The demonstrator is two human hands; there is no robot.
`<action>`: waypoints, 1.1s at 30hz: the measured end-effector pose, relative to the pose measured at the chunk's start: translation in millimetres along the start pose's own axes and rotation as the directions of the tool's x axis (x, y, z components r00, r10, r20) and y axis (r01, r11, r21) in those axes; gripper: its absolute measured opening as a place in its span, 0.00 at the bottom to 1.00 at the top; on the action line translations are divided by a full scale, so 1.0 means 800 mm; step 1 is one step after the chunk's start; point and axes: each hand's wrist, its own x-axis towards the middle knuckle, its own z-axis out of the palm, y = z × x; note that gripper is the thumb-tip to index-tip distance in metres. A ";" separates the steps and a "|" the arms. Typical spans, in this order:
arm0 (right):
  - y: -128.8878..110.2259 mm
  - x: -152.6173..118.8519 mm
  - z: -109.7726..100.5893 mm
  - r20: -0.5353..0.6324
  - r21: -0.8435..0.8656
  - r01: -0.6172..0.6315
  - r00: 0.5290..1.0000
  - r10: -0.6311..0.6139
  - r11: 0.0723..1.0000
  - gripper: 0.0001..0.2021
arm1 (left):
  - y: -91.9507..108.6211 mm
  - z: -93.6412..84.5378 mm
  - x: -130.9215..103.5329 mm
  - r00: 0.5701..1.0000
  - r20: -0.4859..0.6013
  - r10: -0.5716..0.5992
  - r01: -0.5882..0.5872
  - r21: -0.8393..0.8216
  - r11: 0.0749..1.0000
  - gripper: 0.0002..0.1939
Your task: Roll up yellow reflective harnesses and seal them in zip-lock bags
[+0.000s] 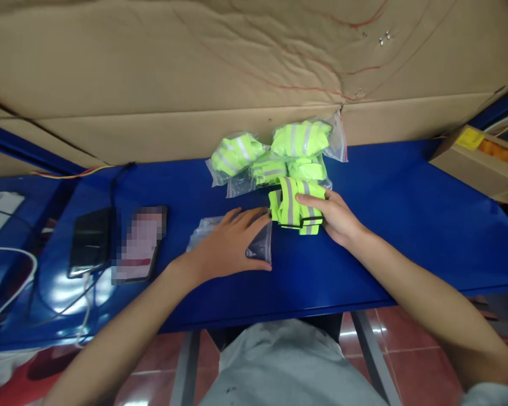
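Observation:
My right hand (pixel 338 217) grips a folded neon-yellow reflective belt (pixel 291 206) with silver stripes and black buckles, thumb on top. To its left, my left hand (pixel 232 242) spreads over clear plastic zip bags (pixel 260 245) lying on the blue table; its fingers are apart, the fingertips close to the belt. Whether the palm presses on the bags is hidden. Behind the belt lie several bagged neon bundles, among them one at the left (pixel 237 153) and one at the right (pixel 302 138) with its flap sticking out.
The blue table (pixel 406 214) meets a brown cardboard-covered wall (pixel 152 73). A phone (pixel 141 242), its screen pixelated, and a black box-like device (pixel 91 242) with cables lie at the left. An open cardboard box (pixel 469 163) with something orange stands at the right.

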 end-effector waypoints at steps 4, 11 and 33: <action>0.001 -0.007 0.011 0.021 0.030 -0.031 0.999 0.030 0.999 0.28 | -0.001 0.009 0.002 0.949 -0.279 -0.149 0.136 -0.066 0.988 0.57; 0.006 -0.014 0.014 0.017 -0.396 0.009 1.000 -0.003 0.918 0.26 | 0.010 0.030 0.000 0.893 -0.447 -0.056 0.100 0.076 0.992 0.61; -0.013 -0.021 0.011 0.171 -0.581 0.190 0.979 -0.109 0.791 0.21 | 0.020 0.033 0.003 0.913 -0.397 0.093 -0.055 0.107 0.993 0.64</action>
